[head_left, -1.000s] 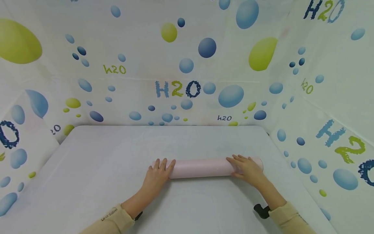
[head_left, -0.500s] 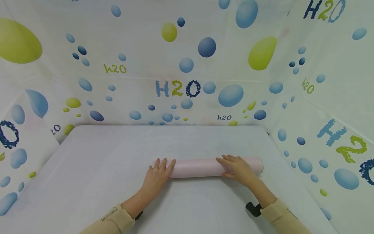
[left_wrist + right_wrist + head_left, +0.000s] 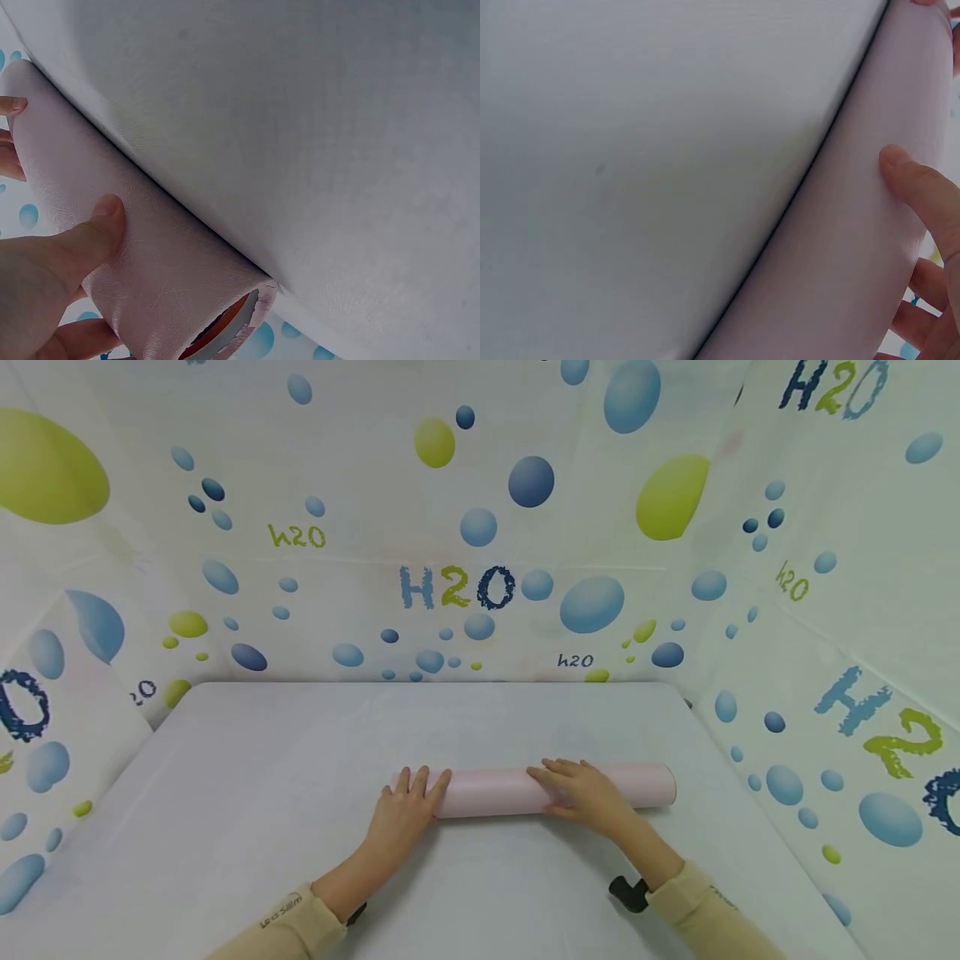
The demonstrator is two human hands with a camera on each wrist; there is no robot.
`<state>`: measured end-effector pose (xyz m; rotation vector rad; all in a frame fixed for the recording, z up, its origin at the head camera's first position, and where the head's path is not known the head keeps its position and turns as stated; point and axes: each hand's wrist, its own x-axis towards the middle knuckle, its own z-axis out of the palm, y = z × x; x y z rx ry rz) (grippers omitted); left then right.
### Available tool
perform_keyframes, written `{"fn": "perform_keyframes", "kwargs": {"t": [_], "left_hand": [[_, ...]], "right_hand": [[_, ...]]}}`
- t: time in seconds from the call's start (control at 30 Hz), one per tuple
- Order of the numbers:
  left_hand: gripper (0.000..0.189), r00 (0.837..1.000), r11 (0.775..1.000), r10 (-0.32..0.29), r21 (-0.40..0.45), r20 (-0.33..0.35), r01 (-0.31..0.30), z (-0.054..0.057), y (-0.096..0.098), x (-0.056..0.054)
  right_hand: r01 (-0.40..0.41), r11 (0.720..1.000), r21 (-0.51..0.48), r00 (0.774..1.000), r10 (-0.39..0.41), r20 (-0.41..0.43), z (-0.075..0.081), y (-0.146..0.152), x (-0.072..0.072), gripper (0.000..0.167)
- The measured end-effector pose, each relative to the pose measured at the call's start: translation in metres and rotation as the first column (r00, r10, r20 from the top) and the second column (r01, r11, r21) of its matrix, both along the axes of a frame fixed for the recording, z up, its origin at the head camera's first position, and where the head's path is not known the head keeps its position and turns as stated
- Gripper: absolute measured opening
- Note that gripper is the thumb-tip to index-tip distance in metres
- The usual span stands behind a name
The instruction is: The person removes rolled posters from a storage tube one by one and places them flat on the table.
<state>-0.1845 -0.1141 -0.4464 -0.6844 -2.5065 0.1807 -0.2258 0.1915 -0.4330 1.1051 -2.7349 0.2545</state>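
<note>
A long pink roll [image 3: 491,792] with a smooth, leather-like skin lies across the white table. My left hand [image 3: 405,802] holds its left part, fingers over the top and thumb on the near side. Further right, my right hand [image 3: 585,793] is laid round the roll with spread fingers, and its right end sticks out past the hand. In the left wrist view, the thumb presses the pink surface [image 3: 169,255] near an open end showing a pale layer and orange and dark parts inside. The right wrist view has the thumb [image 3: 919,184] on the roll and fingers curled behind it.
The white table [image 3: 300,735] spreads around the roll. White curtains [image 3: 360,485] with blue and green drops and H2O lettering hang behind and at both sides. A black device [image 3: 628,894] sits under the right wrist at the beige cuff.
My right hand has slid left along the roll from near its right end toward the middle, uncovering more of that end. The left hand and the roll stay in place.
</note>
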Motion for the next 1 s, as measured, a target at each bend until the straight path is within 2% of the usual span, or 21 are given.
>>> {"fn": "perform_keyframes", "kwargs": {"t": [0.13,0.6,1.0], "left_hand": [[0.067,1.000,1.000,0.004,-0.006,0.001,-0.004,0.000,0.001,0.001],[0.065,1.000,1.000,0.019,0.004,0.019,-0.019,0.001,0.003,0.003],[0.064,0.999,1.000,0.022,0.005,0.032,-0.022,0.001,0.003,0.004]], "right_hand": [[-0.028,1.000,0.007,0.999,0.029,-0.025,-0.001,-0.007,-0.001,0.061],[-0.032,0.997,0.065,0.995,0.038,-0.089,-0.002,-0.024,0.001,0.066],[-0.047,0.998,0.036,0.993,0.051,-0.111,0.000,-0.028,0.004,0.066]]}}
